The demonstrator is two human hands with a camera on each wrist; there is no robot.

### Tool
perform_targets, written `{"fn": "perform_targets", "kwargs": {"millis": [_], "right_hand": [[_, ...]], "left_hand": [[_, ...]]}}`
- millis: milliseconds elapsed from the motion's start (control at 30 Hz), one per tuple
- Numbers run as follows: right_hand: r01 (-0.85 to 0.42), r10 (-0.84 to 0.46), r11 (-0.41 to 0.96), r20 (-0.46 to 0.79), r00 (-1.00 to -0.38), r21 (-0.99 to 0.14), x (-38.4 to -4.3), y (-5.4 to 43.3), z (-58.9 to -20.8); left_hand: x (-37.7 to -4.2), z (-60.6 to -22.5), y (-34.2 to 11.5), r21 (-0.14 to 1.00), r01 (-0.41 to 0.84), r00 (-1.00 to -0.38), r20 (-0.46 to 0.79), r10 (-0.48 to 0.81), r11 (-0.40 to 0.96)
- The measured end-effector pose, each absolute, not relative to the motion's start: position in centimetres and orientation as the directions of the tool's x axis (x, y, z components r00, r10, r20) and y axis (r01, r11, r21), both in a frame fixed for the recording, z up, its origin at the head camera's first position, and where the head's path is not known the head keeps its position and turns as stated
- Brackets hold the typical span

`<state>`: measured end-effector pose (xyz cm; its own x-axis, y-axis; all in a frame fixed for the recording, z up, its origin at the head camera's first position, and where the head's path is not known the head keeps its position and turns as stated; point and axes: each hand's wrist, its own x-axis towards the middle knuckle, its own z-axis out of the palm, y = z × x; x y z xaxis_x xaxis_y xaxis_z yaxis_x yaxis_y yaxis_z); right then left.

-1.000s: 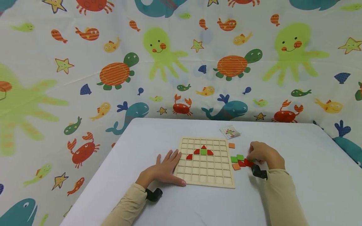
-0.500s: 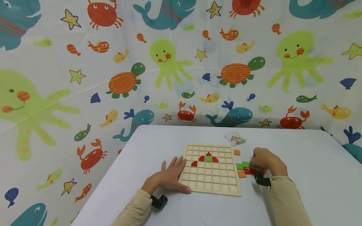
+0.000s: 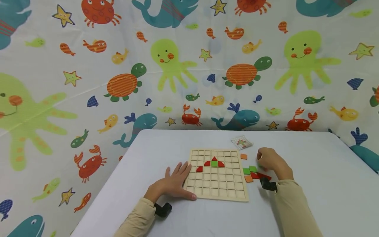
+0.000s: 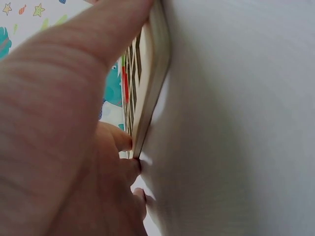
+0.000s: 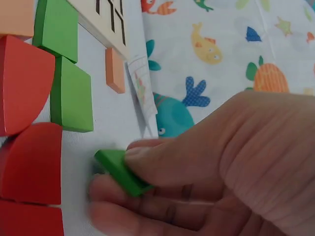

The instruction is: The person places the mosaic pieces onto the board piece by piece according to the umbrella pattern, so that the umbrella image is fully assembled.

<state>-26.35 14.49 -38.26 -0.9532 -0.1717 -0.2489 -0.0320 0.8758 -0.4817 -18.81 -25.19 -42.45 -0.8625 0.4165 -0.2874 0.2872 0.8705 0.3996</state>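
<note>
A beige grid board point(image 3: 207, 179) lies on the table, with a red triangle point(image 3: 214, 158), a green square point(image 3: 214, 164) and several red quarter-round tiles point(image 3: 199, 169) in its cells. My left hand point(image 3: 174, 184) rests at its left side with spread fingers, the thumb by the near left corner. To the right of the board, my right hand point(image 3: 273, 163) pinches a green tile point(image 5: 120, 169) between thumb and fingers; the fingers hide part of it. Close by lie red tiles point(image 5: 32, 164) and two green squares point(image 5: 71, 93).
Two orange squares, one farther back point(image 3: 243, 156) and one nearer point(image 3: 248, 179), lie along the board's right edge. A small pattern card point(image 3: 241, 142) sits behind the board. A curtain point(image 3: 189, 82) printed with sea animals hangs behind the white table point(image 3: 165, 141).
My right hand has drawn slightly back from the loose pile with a green tile in its fingers, uncovering more red tiles. The left hand stays at the board. The head view has shifted a little.
</note>
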Motion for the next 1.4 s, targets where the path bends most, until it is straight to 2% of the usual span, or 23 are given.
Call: {"fn": "perform_targets", "kwargs": {"millis": [133,367,533,867,1033,1267,1400], "right_hand": [[-0.070,-0.196,0.832,-0.173,-0.965,-0.550,-26.6,13.7,-38.4],[-0.259,-0.328,0.670,0.036,-0.944,-0.696,-26.5,10.6,-38.7],[-0.308,-0.386,0.569,0.083,-0.919,-0.763,-26.4,8.0,-39.1],[-0.368,-0.467,0.446,0.139,-0.873,-0.816,-25.9,3.7,-40.2],[-0.373,-0.490,0.457,0.121,-0.863,-0.807,-25.6,2.2,-40.8],[-0.406,-0.483,0.586,0.100,-0.870,-0.701,-25.4,0.6,-41.5],[-0.415,-0.491,0.603,0.092,-0.866,-0.681,-25.3,0.1,-41.9]], "left_hand": [[-18.9,-42.5,-25.3,0.398,0.286,-0.864,-0.287,0.414,0.872],[-19.0,-42.5,-25.2,0.391,0.282,-0.863,-0.296,0.410,0.876],[-19.1,-42.6,-25.1,0.380,0.282,-0.864,-0.299,0.405,0.881],[-19.1,-42.3,-25.1,0.400,0.279,-0.862,-0.295,0.411,0.873],[-19.2,-42.4,-25.1,0.395,0.277,-0.861,-0.303,0.408,0.876],[-19.4,-42.6,-25.3,0.390,0.289,-0.858,-0.300,0.417,0.875],[-19.4,-42.6,-25.4,0.389,0.292,-0.856,-0.300,0.420,0.874]]}}
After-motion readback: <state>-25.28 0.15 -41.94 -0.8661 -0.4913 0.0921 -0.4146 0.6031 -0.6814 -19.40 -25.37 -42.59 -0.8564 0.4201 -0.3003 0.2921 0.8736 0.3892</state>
